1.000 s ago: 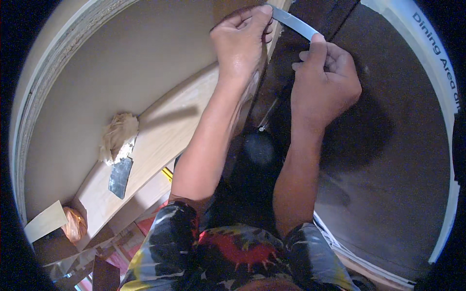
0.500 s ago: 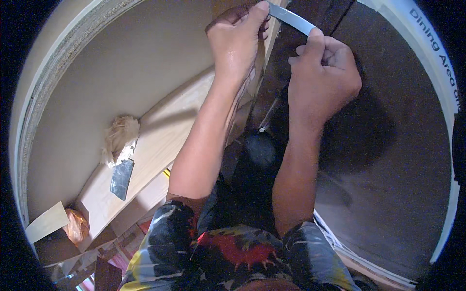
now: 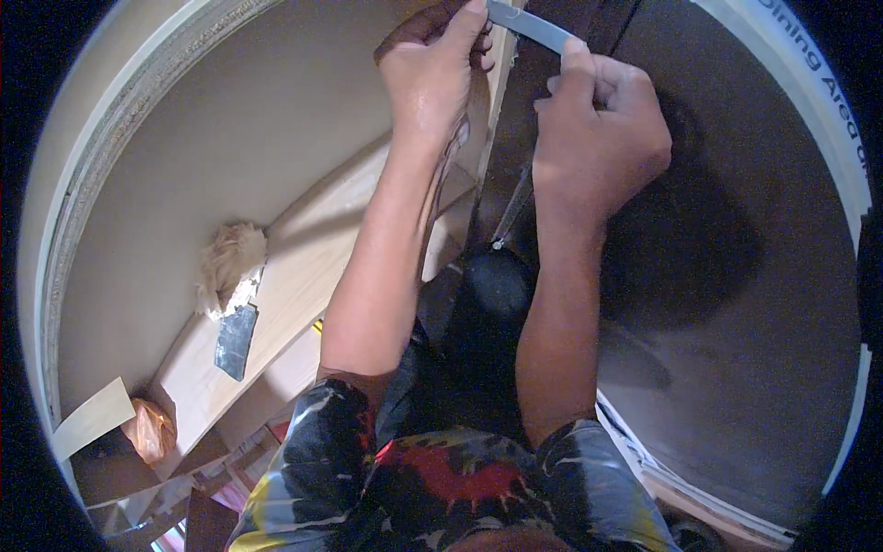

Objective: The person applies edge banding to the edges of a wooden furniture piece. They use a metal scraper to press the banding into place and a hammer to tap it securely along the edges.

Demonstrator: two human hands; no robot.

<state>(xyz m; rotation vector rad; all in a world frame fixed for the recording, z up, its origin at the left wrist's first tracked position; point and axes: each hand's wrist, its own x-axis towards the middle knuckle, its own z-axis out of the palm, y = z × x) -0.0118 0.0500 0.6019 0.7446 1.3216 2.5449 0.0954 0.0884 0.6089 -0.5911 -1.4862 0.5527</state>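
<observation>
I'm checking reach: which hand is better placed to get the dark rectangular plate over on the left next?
Left, probably. The left hand looks nearer the dark rectangular plate, and the left forearm lies between that plate and the right hand. Both hands, however, hold the grey strip.

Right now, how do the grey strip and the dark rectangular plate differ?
The grey strip is pale and narrow; the dark rectangular plate is broader. The strip is held between the left hand and right hand; the plate lies on the wooden board. Both look elongated.
</observation>
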